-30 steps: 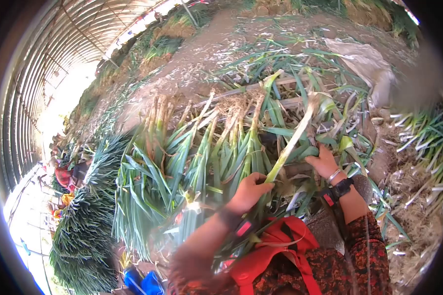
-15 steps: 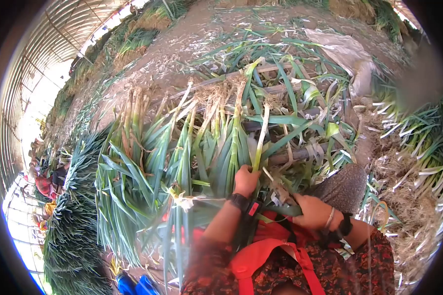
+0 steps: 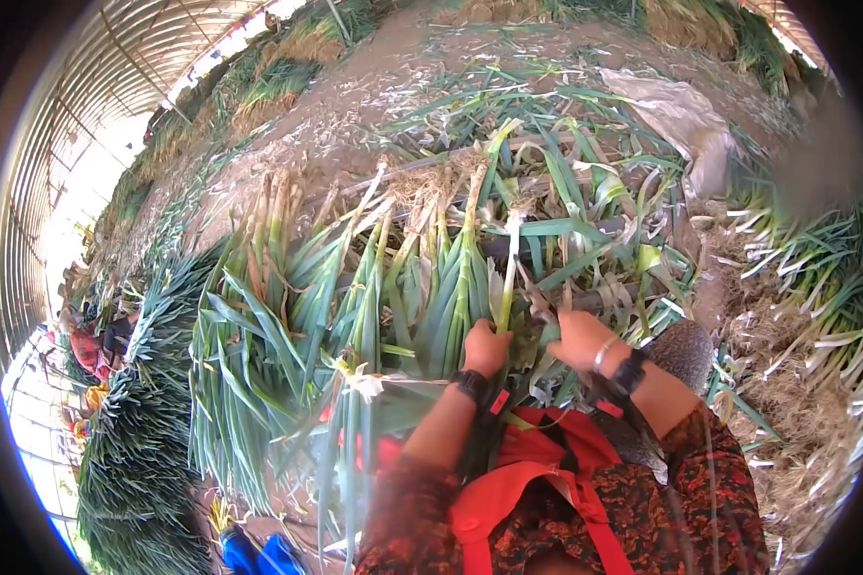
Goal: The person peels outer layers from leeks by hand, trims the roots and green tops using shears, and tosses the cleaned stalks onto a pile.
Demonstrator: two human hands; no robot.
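My left hand (image 3: 487, 349) is wrapped round the lower part of a leek (image 3: 511, 254), whose white shaft and roots point away from me. To its right, my right hand (image 3: 580, 341) is closed on a torn, brownish leaf strip (image 3: 538, 305) beside the shaft. The thumb and fingertips partly hide how that strip joins the leek. Just left of my left hand lies a row of leeks (image 3: 355, 297), roots away from me and green leaves hanging towards me.
Loose leaves and trimmings (image 3: 585, 192) cover the area beyond my hands. More leeks with tangled roots (image 3: 796, 316) lie at the right. A dense green pile (image 3: 149, 450) stands at the left, near another person (image 3: 88, 350). A pale plastic sheet (image 3: 676, 115) lies at the back right.
My right hand has moved up and away from me, from low beside my lap to beside the leek's shaft. My left hand keeps hold of the leek, which shows more white.
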